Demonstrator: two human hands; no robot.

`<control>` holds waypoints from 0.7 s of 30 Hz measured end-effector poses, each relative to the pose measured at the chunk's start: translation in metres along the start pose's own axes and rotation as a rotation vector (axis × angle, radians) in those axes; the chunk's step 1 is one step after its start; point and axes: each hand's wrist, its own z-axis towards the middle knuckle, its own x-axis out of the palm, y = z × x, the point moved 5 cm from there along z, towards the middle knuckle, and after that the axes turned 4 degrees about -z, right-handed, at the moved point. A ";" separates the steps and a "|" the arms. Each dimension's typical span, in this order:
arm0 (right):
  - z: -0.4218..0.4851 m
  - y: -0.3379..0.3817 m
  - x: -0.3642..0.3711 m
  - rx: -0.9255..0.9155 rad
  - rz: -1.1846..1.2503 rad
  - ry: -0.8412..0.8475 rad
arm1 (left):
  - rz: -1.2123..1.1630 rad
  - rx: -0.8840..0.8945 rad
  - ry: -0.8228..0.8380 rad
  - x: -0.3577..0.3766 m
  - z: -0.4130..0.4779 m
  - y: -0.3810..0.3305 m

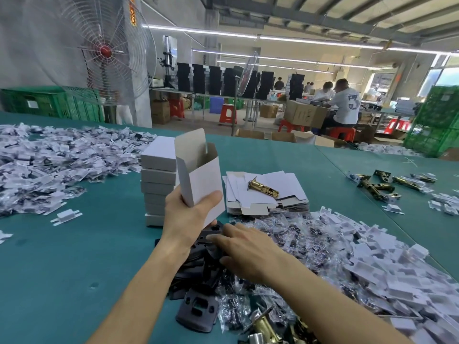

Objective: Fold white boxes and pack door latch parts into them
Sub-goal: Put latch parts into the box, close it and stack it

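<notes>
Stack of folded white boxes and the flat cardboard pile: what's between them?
Head view: an open white box, gripped by the left hand, is held up between the stack and the flat pile.

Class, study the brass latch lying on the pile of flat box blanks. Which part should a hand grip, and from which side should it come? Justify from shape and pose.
Grip the brass latch across its round barrel, near the middle, coming from above. It lies on its side, alone on the flat box blanks, so both flanks are open; the plate at its far-left end looks thinner.
</notes>
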 end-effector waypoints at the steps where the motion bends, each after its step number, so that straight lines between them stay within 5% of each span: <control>1: 0.001 -0.001 0.002 0.006 -0.025 0.025 | -0.001 0.002 0.003 0.000 0.000 0.000; 21: -0.001 0.021 -0.018 0.108 0.150 0.076 | -0.010 -0.048 0.065 0.006 -0.004 0.002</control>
